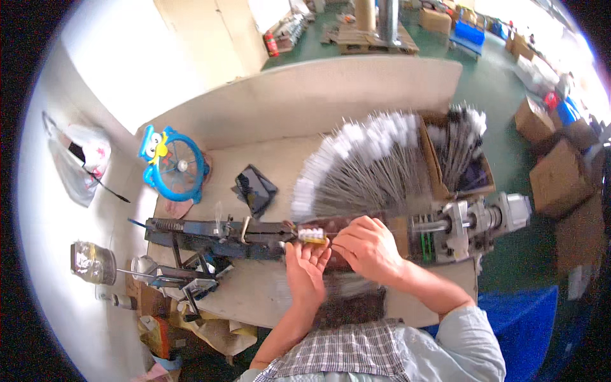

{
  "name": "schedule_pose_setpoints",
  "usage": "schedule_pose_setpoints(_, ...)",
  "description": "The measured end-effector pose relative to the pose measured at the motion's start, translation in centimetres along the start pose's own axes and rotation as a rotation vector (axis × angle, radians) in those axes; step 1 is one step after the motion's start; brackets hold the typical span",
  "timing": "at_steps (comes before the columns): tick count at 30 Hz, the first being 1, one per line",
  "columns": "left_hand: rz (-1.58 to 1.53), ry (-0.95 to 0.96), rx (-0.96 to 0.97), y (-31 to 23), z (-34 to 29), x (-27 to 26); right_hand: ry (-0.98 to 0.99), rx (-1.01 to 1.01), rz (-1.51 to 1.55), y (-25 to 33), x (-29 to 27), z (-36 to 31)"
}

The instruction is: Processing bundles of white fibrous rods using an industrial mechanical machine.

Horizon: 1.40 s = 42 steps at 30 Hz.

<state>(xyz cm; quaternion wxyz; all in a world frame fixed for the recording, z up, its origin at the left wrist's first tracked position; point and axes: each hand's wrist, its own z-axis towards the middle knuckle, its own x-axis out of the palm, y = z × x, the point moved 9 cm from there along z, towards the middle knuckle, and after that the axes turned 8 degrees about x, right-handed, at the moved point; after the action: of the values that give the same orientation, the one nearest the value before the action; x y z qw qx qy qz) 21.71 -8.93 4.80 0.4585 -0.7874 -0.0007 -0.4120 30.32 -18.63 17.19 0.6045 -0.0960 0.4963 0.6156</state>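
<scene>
At the middle of the bench, my left hand (307, 272) is palm up, with its curled fingers against a small white-and-yellow piece (312, 235). This piece sits at the end of a long dark bench machine (210, 237). My right hand (367, 249) is just to the right, thumb and fingertips pinched together; whatever is between them is too small to make out. Beyond both hands spreads a large fan of thin wire stems with white tufted tips (363, 162). A metal clamp-like mechanism (468, 226) stands right of my right hand.
A cardboard box (433, 156) of similar stems with dark and white tips stands at the back right. Back left are a blue round toy-like fan (177, 165) and a dark flat pouch (256, 190). A raised board (305, 95) edges the bench's far side. Cartons (563, 178) stand on the floor.
</scene>
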Motion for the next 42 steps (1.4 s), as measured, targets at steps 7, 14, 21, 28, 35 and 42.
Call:
schedule_pose_setpoints(7, 0.202, 0.105, -0.042, -1.1, -2.1, -3.6, 0.522, 0.242, -0.108, -6.0, 5.3, -7.7)
schedule_pose_setpoints(14, -0.162, -0.508, 0.213, -10.3, -3.3, -25.9, 0.605, 0.169, -0.157, -5.6, 5.5, -8.3)
schedule_pose_setpoints(21, 0.255, -0.932, 0.528, -22.9, -6.9, -41.7, 0.650, 0.241, -0.179, -6.6, 5.4, -9.3)
schedule_pose_setpoints(28, 0.151, -0.996, 0.525, -16.0, -7.0, -32.0, 0.674, 0.311, -0.198, -7.3, 5.0, -9.3)
schedule_pose_setpoints(35, -0.104, -0.347, 0.028, -2.0, -1.6, -13.7, 0.660, 0.299, -0.153, -7.8, 5.0, -9.6)
schedule_pose_setpoints(42, 0.189, -0.185, -0.329, 3.5, -1.2, -3.5, 0.735, 0.281, -0.186, -7.2, 6.2, -10.7)
